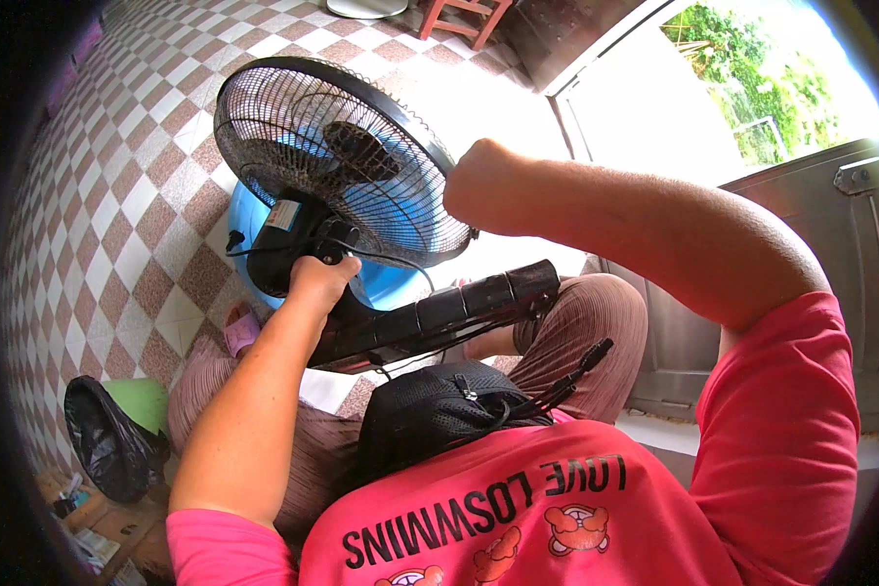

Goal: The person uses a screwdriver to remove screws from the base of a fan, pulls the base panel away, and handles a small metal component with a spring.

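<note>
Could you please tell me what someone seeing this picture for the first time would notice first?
The eye lands on the round black wire-caged fan with blue blades, tilted across the person's lap above the brown-and-white checkered tile floor. The left hand clasps the black motor housing behind the cage, while the right hand presses as a fist against the cage's rim. The fan's black ribbed stand stretches rightward over the knees.
</note>
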